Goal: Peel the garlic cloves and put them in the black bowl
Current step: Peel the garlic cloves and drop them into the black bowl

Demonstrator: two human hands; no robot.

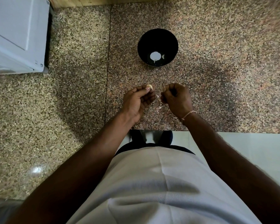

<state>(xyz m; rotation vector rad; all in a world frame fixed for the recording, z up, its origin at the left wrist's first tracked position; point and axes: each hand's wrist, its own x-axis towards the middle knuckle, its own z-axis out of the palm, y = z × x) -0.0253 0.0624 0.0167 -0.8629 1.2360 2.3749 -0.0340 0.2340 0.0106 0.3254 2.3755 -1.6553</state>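
A pale peeled garlic clove (149, 86) is pinched between the thumb and fingertips of the left hand (137, 101), just above the speckled granite worktop (225, 62). The right hand (176, 97) is curled close beside it, and a thin pinkish strip of garlic skin (158, 94) appears to be pinched at its fingertips, though the fingers hide most of it. More loose skin scraps (159, 108) lie on the worktop below and between the two hands. A thin cord bracelet (188, 114) is worn on the right wrist. The black bowl (158, 47) stands farther back on the worktop, well apart from the hands; bright white patches are seen at its bottom, but glare makes it impossible to tell whether they are cloves or reflections. A white appliance (18, 34) is cut off at the upper left edge.
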